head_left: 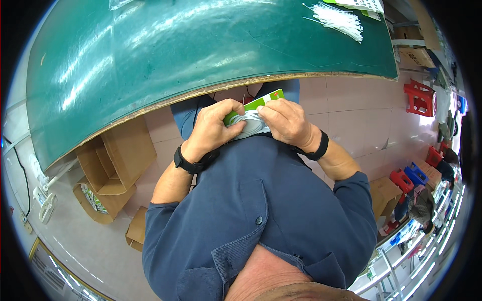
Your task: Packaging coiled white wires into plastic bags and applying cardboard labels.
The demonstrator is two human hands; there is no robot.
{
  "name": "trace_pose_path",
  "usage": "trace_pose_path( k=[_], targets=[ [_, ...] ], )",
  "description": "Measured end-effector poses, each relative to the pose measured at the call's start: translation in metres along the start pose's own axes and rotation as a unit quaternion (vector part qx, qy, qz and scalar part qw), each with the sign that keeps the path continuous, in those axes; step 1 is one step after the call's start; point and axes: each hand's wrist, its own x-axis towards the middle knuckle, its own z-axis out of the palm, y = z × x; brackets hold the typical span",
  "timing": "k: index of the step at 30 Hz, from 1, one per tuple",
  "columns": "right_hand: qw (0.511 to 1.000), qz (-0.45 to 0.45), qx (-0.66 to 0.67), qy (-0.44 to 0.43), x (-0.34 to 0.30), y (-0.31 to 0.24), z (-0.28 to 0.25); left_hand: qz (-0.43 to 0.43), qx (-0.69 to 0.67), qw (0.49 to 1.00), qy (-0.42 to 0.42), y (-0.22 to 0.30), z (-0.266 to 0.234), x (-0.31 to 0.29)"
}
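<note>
In front of my belly, just below the table edge, is a coil of white cable (247, 125) with a green and white card (271, 97) against it. My left hand (217, 123) grips the coil's left side between thumb and fingers. On the other side my right hand (287, 121) is closed, thumb and forefinger pinched at the card and the coil's upper right. A thin strip sticks up by the left fingertips; what it is I cannot make out. The fingers hide part of coil and card.
The green-topped table (201, 45) spans the far side; a pile of white cable ties (337, 21) lies at its right end. Open cardboard boxes (118, 160) stand on the floor at left. A red stool (419, 98) is at far right. People sit farther back at right.
</note>
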Motion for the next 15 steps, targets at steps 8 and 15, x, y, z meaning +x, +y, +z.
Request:
trace_pose_path(
  k=[8,15],
  targets=[
    [0.988,0.14,0.065,0.01,0.0027,-0.0039,-0.0005,0.015,0.007,1.0,0.006,-0.0028,0.0012,0.0003],
    [0.989,0.14,0.042,-0.035,0.0055,-0.0013,-0.0014,0.045,0.019,0.999,0.018,-0.0037,0.0081,0.0015]
  ],
)
